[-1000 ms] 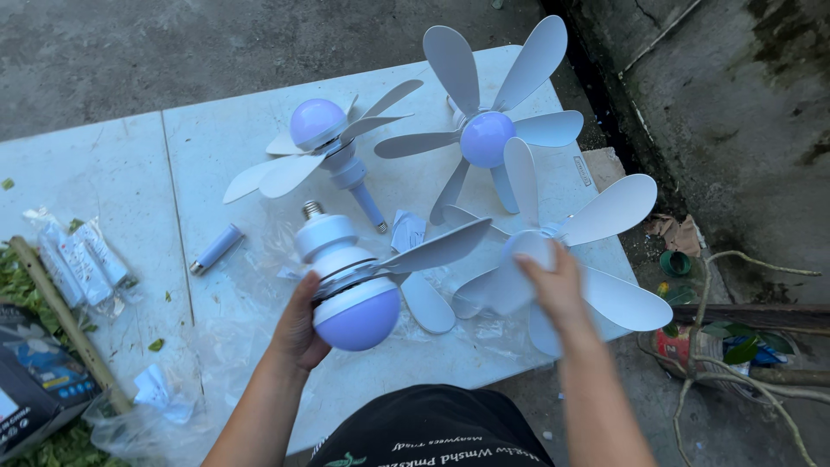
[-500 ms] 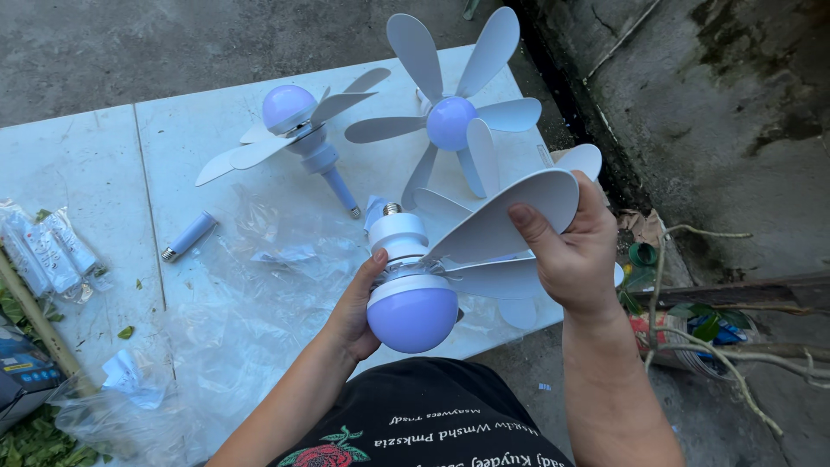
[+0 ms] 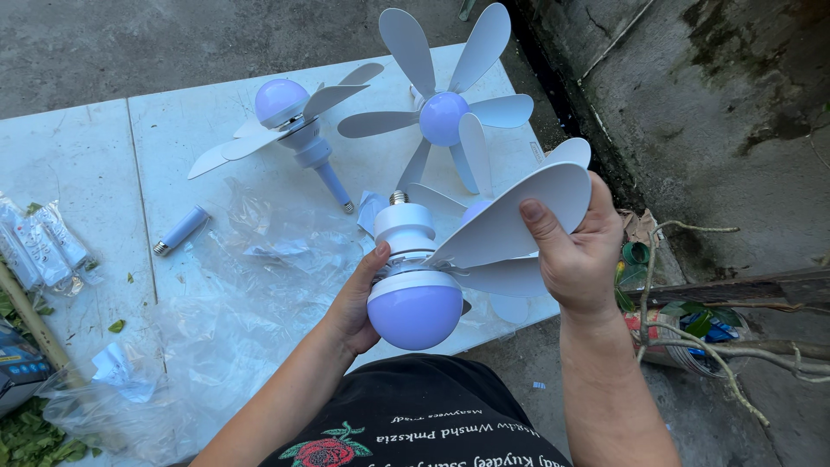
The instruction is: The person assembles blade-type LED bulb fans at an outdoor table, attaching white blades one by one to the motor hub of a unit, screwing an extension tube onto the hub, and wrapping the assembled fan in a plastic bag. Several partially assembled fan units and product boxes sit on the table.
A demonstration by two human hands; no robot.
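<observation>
Over the counter's [image 3: 104,164] near edge, the left hand [image 3: 350,303] cups the fan lamp [image 3: 415,294] while the right hand [image 3: 575,251] pinches its blade [image 3: 510,220]; hard bending might snap that blade.

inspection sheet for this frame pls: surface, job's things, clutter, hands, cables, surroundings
Surface: white panel on the ground, tile-like seams.
Job's things: held fan, purple dome toward the camera, screw base up, blades folded together; two more fans on the panel, one lying on its side, one with blades spread.
Clutter: clear plastic wrap; loose purple tube; bagged remotes at the left edge; leaves.
Hands: left hand grips the fan body; right hand pinches the blades.
Cables: nothing seen.
Surroundings: concrete ground, stained wall at right, branches and litter below it.
</observation>
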